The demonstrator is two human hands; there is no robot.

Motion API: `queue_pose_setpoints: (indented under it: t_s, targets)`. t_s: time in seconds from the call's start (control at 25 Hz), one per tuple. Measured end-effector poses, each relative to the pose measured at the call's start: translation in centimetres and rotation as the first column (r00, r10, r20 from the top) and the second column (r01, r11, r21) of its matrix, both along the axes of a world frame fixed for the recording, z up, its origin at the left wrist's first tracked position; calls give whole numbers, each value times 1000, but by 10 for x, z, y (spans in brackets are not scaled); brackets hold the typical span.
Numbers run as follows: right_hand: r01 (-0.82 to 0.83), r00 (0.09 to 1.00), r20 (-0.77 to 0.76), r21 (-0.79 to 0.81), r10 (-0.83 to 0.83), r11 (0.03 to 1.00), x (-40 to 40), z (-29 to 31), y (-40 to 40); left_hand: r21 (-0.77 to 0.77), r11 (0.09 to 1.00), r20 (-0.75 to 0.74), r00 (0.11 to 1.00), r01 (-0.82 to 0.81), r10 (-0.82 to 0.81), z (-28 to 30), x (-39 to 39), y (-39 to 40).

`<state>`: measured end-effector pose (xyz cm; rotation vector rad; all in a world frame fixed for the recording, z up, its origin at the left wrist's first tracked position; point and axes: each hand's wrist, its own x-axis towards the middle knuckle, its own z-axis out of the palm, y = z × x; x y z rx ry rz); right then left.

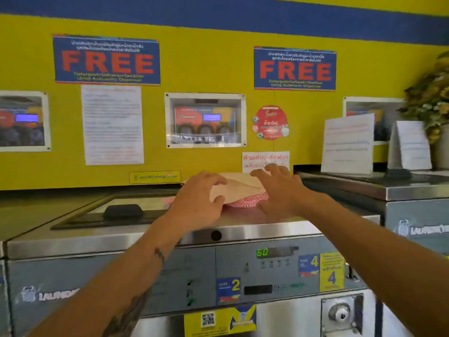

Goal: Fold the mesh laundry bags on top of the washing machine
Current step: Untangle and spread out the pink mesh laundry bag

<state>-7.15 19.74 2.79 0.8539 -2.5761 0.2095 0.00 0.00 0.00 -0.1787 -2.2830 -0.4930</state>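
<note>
Beige mesh bag (237,188) lying over a pink one (245,201), far on the washing machine top (145,235). Left hand (198,199) is pinching the beige edge; right hand (279,190) is pressing flat, fingers spread. Best to square the edges, then crease firmly.

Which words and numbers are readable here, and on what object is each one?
"FREE": left blue poster.
"FREE": right blue poster.
"60": green display of the washing machine.
"2": blue sticker.
"4": blue sticker; yellow sticker.
Paper notices, Thai text: too blurred.
</note>
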Motion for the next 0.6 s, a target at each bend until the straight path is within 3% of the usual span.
queue_pose_setpoints:
  t_s: [0.08, 0.16, 0.24, 0.32, 0.4, 0.48, 0.6]
  targets:
    - [20, 998, -57, 79, -15, 997, -37, 5, -13, -275, 953, 71, 985, -130, 155, 10, -38, -3]
    - [-12, 1000, -3, 129, 12, 992, -82, 14, -31, -445, 878, 235, 924, -174, 302, 21, -74, -8]
    - [-165, 958, 257, 124, 129, 979, -128, 25, -49, -449, 883, 369, 872, -136, 322, 33, -113, -19]
    - [-371, 761, 583, 32, 284, 928, -155, 38, -60, -351, 934, 403, 888, -75, 222, 42, -135, -36]
    - [-420, 635, 711, -11, 302, 907, -169, 50, -58, -285, 958, 353, 927, -25, 129, 45, -147, -48]
    - [-363, 644, 711, -40, 282, 931, -188, 48, -53, -240, 971, 285, 957, 20, 51, 38, -153, -56]
    - [-278, 830, 491, -43, 263, 960, -196, 12, -52, -283, 959, 241, 969, 18, 53, 14, -153, -57]
